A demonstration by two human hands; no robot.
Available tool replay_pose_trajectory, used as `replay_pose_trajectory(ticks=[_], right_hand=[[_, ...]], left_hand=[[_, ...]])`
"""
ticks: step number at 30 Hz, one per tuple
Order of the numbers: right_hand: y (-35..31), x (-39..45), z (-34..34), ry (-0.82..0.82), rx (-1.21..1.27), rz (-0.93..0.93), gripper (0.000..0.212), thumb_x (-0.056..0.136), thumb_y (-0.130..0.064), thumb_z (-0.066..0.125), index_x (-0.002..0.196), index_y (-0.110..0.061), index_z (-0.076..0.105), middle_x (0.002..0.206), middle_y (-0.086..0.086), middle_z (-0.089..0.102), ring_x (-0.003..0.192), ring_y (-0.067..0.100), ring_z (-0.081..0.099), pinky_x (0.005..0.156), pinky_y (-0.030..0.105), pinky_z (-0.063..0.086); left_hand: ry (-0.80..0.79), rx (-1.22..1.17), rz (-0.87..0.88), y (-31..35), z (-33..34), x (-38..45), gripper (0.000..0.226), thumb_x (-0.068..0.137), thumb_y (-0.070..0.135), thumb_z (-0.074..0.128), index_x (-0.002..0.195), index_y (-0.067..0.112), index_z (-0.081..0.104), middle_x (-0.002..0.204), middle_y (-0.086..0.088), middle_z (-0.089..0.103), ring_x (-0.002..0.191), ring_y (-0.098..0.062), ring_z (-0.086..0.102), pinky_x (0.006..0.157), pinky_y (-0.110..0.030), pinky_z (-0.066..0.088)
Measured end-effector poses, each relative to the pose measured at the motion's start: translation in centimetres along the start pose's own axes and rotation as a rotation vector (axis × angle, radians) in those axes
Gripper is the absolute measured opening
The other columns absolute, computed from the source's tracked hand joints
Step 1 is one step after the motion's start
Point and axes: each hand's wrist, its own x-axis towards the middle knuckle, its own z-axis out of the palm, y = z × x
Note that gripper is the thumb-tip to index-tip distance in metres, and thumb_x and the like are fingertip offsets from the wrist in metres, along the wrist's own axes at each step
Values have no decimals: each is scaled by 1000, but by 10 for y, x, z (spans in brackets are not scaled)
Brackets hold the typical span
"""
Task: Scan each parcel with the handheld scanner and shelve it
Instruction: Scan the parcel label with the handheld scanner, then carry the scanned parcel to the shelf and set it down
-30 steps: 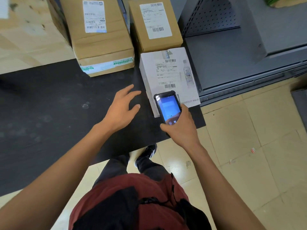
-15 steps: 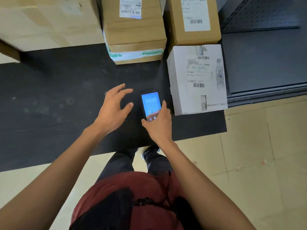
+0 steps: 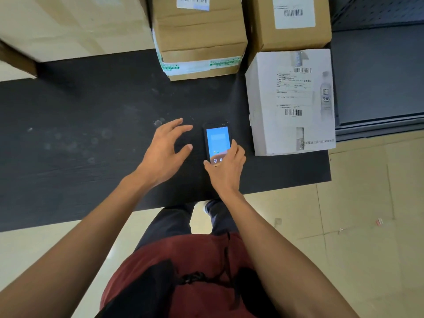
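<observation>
A black handheld scanner [image 3: 216, 140] with a lit blue screen lies over the black table [image 3: 91, 134]. My right hand [image 3: 226, 168] grips its lower end, thumb on one side and a finger along the other edge. My left hand [image 3: 165, 150] hovers just left of it with fingers spread and holds nothing. A white parcel [image 3: 291, 102] with a shipping label stands to the right on the table. Behind it stand two brown cardboard parcels: one [image 3: 291, 21] directly behind, another [image 3: 199, 40] with green tape further left.
A grey metal shelf [image 3: 376, 74] adjoins the table's right end. More cardboard boxes [image 3: 73, 24] fill the far left. The table's front edge runs above my legs, and beige floor tiles [image 3: 355, 214] lie to the right.
My right hand carried the scanner from over the white parcel leftward and down to the table beside my left hand. The view shifted so the parcels sit further right.
</observation>
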Motion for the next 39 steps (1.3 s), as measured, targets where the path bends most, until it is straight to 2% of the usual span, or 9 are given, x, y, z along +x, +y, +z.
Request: replay_pose_trajectory(ticks=[9, 13, 17, 20, 23, 26, 29, 34, 39], right_hand=[[9, 1, -9, 35, -358, -94, 85, 77, -66, 72, 138, -17, 37, 132, 4, 48, 121, 19, 48, 93, 31, 44], [8, 3, -23, 13, -278, -148, 71, 84, -50, 74, 138, -19, 42, 137, 3, 48, 122, 19, 48, 91, 28, 45], [10, -3, -55, 12, -107, -308, 43, 93, -33, 69, 131, -18, 54, 136, 1, 52, 118, 17, 52, 94, 31, 52], [17, -9, -89, 103, 17, -415, 28, 99, -28, 60, 125, -17, 60, 129, 0, 59, 115, 13, 56, 94, 29, 53], [35, -5, -125, 255, 46, -412, 25, 97, -20, 58, 122, -17, 63, 125, -3, 61, 114, 11, 54, 94, 23, 48], [60, 8, -160, 343, 25, -328, 27, 96, -16, 62, 123, -19, 62, 130, -3, 58, 118, 10, 49, 98, 19, 41], [83, 24, -187, 359, -50, -221, 36, 94, -10, 67, 128, -17, 62, 139, 2, 54, 127, 18, 46, 104, 31, 48], [111, 49, -210, 232, -256, -132, 62, 89, -6, 70, 145, -22, 49, 160, 9, 30, 145, 34, 27, 113, 58, 37], [128, 68, -214, 49, -273, -150, 92, 86, -20, 79, 159, -31, 24, 169, 9, -4, 155, 35, 0, 120, 61, 17]], left_hand=[[-40, 13, 15, 12, 7, 10, 49, 100, 24, 62, 147, 28, 49, 161, 6, 35, 149, -16, 27, 117, -50, 37], [-69, 9, 52, 21, 12, 16, 50, 99, 23, 62, 147, 28, 49, 161, 6, 35, 149, -16, 27, 117, -47, 37], [-81, 1, 108, 36, 22, 25, 51, 98, 21, 64, 147, 25, 50, 159, 4, 37, 147, -15, 28, 117, -47, 37], [-95, -2, 150, 48, 33, 32, 53, 98, 20, 64, 148, 26, 48, 159, 5, 38, 146, -15, 30, 117, -46, 37], [-125, -10, 200, 62, 46, 38, 56, 98, 20, 63, 150, 29, 44, 160, 6, 36, 146, -15, 32, 117, -45, 37], [-147, -4, 257, 81, 66, 43, 60, 96, 24, 65, 151, 31, 42, 164, 7, 28, 149, -15, 28, 121, -42, 31], [-164, 28, 285, 100, 87, 47, 65, 92, 28, 69, 151, 32, 41, 168, 5, 15, 153, -20, 21, 119, -42, 29], [-143, 95, 253, 118, 117, 57, 78, 85, 37, 78, 152, 32, 39, 169, 6, -2, 152, -28, 23, 115, -44, 36], [-82, 96, 270, 123, 135, 61, 84, 82, 37, 80, 153, 26, 36, 169, 6, -13, 151, -27, 24, 104, -30, 39]])
